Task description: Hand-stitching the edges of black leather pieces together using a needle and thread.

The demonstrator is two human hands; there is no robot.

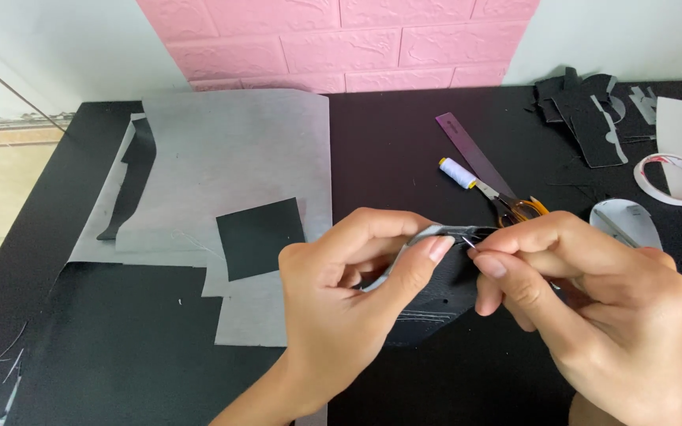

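Note:
My left hand pinches the grey edge of a black fabric piece between thumb and forefinger, holding it just above the black table. My right hand is closed around a thin sewing needle, its tip touching the fabric's top edge right beside my left thumb. The two hands nearly touch at the seam. Most of the fabric piece is hidden behind my fingers.
Grey paper sheets with a black square lie at left. Behind my hands are a white thread spool, orange-handled scissors, a purple ruler, a tape roll, a grey oval piece and black scraps.

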